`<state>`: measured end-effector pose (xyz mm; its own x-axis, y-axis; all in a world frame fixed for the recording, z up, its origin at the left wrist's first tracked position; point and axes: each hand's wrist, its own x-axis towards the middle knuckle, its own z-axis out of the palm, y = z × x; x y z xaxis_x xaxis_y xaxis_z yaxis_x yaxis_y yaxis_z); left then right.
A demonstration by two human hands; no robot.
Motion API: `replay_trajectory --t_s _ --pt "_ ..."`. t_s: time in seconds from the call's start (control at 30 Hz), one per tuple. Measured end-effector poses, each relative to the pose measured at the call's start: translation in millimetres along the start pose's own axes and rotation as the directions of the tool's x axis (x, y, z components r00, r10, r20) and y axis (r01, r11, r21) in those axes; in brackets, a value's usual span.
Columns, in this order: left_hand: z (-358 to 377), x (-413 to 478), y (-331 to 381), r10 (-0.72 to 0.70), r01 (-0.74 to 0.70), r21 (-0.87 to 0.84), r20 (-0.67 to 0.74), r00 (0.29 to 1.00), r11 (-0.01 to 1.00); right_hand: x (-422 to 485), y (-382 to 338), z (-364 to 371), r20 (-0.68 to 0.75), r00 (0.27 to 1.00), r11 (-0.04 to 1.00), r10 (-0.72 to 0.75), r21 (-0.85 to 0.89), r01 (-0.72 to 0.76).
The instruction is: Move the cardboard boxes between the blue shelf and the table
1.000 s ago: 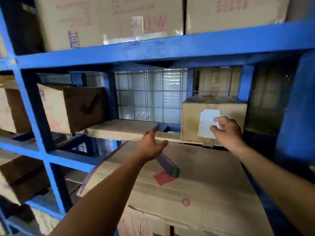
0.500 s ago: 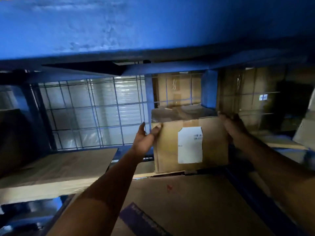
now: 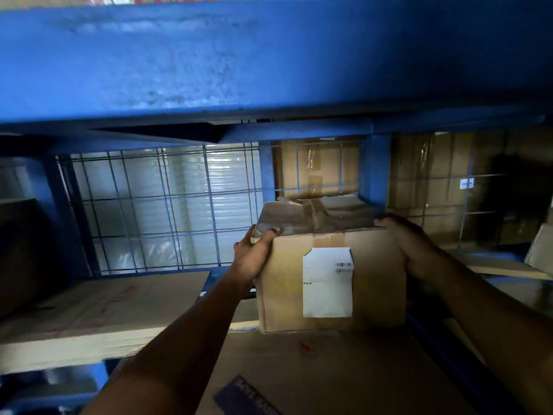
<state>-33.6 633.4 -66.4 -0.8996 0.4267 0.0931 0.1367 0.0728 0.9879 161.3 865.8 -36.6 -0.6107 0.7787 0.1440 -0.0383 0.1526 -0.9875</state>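
A small cardboard box (image 3: 374,280) with a white label on its front stands inside the blue shelf (image 3: 269,61), on top of a large flat carton (image 3: 344,372). My left hand (image 3: 254,253) grips the box's upper left corner, thumb hooked over the top edge. My right hand (image 3: 410,247) holds the upper right corner, fingers curled over the top. The far sides of the box are hidden.
A thick blue beam crosses low overhead. Behind the box is a blue wire mesh (image 3: 167,211) with more cartons (image 3: 317,169) beyond it. A flat cardboard stack (image 3: 98,310) lies at the left. Another box edge (image 3: 541,250) shows at the far right.
My head has moved closer under the beam. Both hands went from reaching to clasping the labelled box's upper corners, and the box now sits nearer to me.
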Motion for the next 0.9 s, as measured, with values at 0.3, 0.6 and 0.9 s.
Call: replay_trajectory --t_s 0.3,0.6,0.9 --pt "-76 -165 48 0.098 -0.102 -0.010 -0.212 0.972 0.995 -78 -19 33 0.294 0.955 0.981 -0.036 0.194 -0.023" --pt "-175 -371 48 0.021 -0.022 0.005 -0.526 0.850 1.000 -231 -35 96 0.597 0.790 0.970 -0.139 0.243 -0.013" --pt "-297 -578 55 0.105 0.047 0.151 -0.846 0.522 0.987 -415 -65 223 0.841 0.497 0.951 -0.214 0.295 -0.089"
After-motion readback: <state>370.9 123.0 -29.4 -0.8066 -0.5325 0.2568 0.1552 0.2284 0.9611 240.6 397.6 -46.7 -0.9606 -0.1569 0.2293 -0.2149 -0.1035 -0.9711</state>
